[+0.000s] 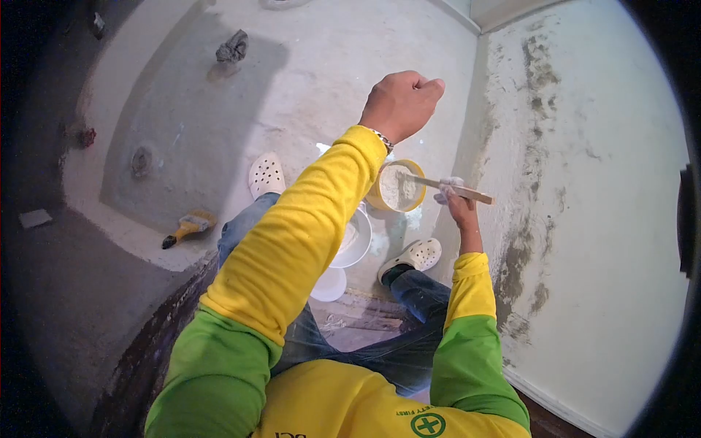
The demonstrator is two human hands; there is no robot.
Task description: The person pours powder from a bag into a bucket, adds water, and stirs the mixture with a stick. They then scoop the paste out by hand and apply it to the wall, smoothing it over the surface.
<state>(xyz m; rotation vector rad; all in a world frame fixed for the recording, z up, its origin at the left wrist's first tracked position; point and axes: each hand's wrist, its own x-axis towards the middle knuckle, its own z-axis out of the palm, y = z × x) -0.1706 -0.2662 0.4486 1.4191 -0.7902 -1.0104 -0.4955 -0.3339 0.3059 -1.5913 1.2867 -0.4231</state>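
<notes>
While the left hand (pixel 403 102) is a closed fist at upper centre, the right hand's (pixel 454 200) grip clamps a stick (pixel 429 182) whose tip lies in the paste tub (pixel 374 194) at mid-frame.

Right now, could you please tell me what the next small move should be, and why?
I would probably stir the stick once through the tub: the right hand grips it with its tip in the white mix, and the left hand is a closed fist above, clear of the tub.
</notes>
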